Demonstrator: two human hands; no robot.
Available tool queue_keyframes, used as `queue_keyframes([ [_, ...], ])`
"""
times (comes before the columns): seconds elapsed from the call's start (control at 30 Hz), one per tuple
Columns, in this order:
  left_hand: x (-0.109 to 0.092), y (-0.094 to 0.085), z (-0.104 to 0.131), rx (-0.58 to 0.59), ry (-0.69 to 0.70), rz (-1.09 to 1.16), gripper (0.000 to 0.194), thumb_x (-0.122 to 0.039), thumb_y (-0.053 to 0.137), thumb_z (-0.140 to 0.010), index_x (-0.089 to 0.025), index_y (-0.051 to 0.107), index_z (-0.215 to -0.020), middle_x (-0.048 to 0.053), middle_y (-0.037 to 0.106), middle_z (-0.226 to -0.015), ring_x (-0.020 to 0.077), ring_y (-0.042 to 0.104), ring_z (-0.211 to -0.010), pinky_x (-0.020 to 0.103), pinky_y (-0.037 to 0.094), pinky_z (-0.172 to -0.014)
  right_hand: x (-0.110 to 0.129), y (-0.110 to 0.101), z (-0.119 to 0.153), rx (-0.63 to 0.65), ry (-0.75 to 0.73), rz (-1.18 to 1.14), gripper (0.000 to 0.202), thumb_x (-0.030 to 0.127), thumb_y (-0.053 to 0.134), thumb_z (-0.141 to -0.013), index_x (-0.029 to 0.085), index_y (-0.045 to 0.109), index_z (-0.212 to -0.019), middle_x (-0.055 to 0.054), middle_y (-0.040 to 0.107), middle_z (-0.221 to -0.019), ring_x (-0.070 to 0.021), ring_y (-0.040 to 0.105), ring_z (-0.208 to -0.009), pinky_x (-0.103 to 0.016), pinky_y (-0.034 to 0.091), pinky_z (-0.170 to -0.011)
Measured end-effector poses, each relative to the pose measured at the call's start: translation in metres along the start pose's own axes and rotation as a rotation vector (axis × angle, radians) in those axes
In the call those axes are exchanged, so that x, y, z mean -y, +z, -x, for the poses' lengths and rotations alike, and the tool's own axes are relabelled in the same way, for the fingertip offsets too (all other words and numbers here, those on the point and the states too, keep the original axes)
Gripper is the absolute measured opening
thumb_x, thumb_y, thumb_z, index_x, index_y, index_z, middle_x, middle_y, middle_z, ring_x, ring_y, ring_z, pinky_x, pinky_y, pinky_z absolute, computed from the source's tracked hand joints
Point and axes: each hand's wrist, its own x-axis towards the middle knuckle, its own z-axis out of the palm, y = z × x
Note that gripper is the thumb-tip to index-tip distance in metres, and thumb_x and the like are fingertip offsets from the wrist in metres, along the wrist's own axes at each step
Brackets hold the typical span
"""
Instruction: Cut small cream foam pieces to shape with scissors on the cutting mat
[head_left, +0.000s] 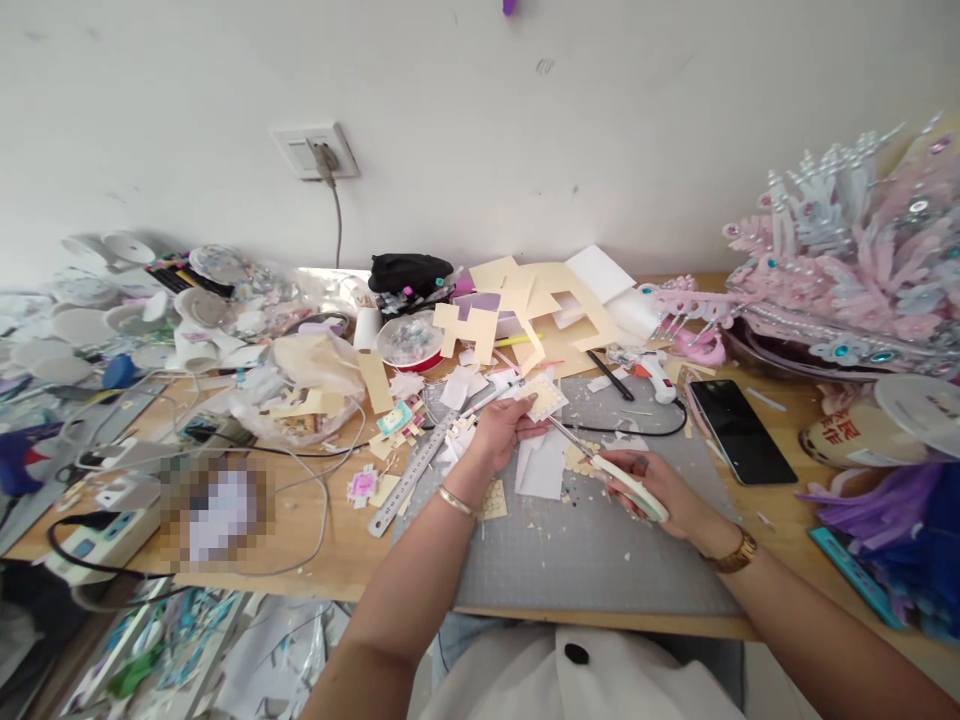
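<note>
My left hand [504, 432] pinches a small white piece of paper [546, 399] with cream-coloured shapes on it. In my right hand [664, 482] is a pair of scissors [630, 484] with pale handles. Their metal blades point up and left and reach the lower right edge of the paper; whether they touch it I cannot tell. Beneath both hands lies a grey cutting mat [585, 560] strewn with scraps. A white slip of paper [541, 470] rests under the blades, and a cream card piece [493, 500] lies near my left wrist.
A steel ruler [409, 485] lies left of the mat. Cream card sheets [517, 290] pile up behind, beside a hot glue gun [658, 380]. A phone [742, 430], a drink cup [847, 430] and pink crowns [855, 270] stand right. Cables and a power strip [112, 540] cover the left.
</note>
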Motion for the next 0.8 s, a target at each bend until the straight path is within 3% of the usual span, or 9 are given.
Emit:
queue_keyframes([
  [0.63, -0.004, 0.0039, 0.0032, -0.005, -0.042, -0.006, 0.018, -0.024, 0.071, -0.08, -0.011, 0.064, -0.071, 0.008, 0.071, -0.069, 0.0156, 0.069, -0.061, 0.029, 0.059, -0.066, -0.0016, 0.0007, -0.0015, -0.005, -0.011, 0.068, 0.049, 0.035, 0.084, -0.05, 0.015, 0.071, -0.093, 0.002, 0.062, -0.059, -0.0051, 0.044, -0.036, -0.017, 0.033, -0.034],
  [0.8, -0.0031, 0.0028, 0.0027, 0.003, -0.033, 0.006, 0.021, -0.026, 0.074, -0.078, -0.011, 0.063, -0.07, 0.007, 0.07, -0.067, 0.0175, 0.07, -0.063, 0.032, 0.06, -0.069, -0.0026, 0.0008, -0.0024, -0.017, -0.015, 0.085, 0.05, 0.038, 0.082, -0.051, 0.016, 0.07, -0.094, 0.004, 0.06, -0.058, -0.0055, 0.044, -0.036, -0.017, 0.033, -0.033],
])
